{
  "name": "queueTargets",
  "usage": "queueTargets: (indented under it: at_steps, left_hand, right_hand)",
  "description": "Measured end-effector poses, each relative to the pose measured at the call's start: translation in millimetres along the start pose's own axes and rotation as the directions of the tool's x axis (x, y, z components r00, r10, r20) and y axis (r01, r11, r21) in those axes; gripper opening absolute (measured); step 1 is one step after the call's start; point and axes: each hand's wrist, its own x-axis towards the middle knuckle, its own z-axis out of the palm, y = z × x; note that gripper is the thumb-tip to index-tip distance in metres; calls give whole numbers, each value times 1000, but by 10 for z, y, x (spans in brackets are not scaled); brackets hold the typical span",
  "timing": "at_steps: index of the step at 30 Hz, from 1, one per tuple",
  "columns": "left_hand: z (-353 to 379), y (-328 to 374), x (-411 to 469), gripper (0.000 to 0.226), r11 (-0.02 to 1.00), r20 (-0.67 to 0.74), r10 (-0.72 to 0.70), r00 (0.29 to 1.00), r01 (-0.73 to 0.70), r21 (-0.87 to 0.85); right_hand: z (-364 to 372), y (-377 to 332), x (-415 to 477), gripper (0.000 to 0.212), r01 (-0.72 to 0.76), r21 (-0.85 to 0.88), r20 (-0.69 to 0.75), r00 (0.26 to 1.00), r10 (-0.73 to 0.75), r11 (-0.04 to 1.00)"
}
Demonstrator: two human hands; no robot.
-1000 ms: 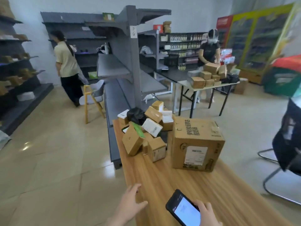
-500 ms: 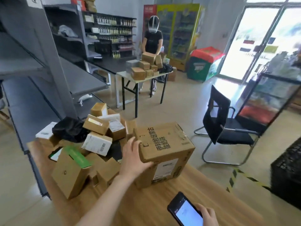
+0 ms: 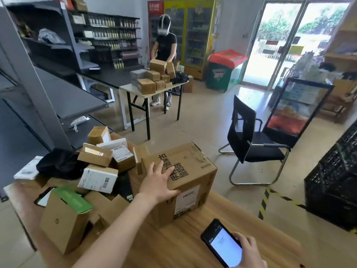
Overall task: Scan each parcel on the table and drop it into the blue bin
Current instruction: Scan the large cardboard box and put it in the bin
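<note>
Sitting on the tabletop (image 3: 193,246) just right of the parcel heap, the big box (image 3: 185,176) lies directly under the left hand (image 3: 159,181), whose fingers (image 3: 154,167) spread flat and open on its top near the left edge. Its long axis runs left to right, with the label facing the person. The right hand (image 3: 249,252), nearer the body, grips a phone (image 3: 222,242). The pile (image 3: 90,171) holds many small cartons. No blue bin is visible; the black crate (image 3: 334,180) at right is probably not it.
</note>
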Motion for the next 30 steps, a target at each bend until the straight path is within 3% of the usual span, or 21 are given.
queueTargets:
  at_steps: [15, 30]
  left_hand:
    - [45, 76, -512, 82, 994, 13, 76, 997, -76, 81]
    - [191, 778, -1299, 80, 995, 22, 38, 999, -40, 95]
  right_hand:
    - [73, 350, -139, 97, 4, 89, 9, 1000, -5, 996]
    - [-149, 809, -468, 99, -24, 146, -14, 1000, 26, 989]
